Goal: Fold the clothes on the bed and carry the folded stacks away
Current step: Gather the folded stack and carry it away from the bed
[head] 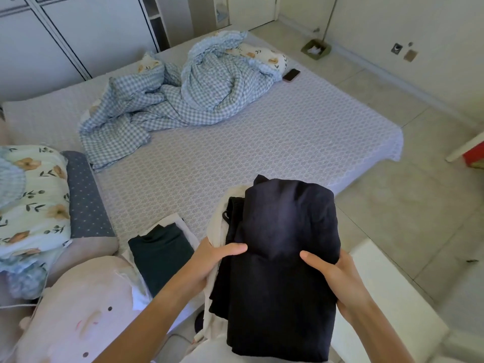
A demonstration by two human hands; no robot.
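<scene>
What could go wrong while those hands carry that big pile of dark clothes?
1. The black stack is held only at its sides by the left hand and right hand, so cream pieces hanging out on the left may slide free.
2. The pile hides the floor below, so tripping seems possible.
3. The dark green stack on the bed might be forgotten.

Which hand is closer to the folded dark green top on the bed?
Left. The left hand grips the stack's edge right beside the green top; the right hand is across the black clothes.
</scene>
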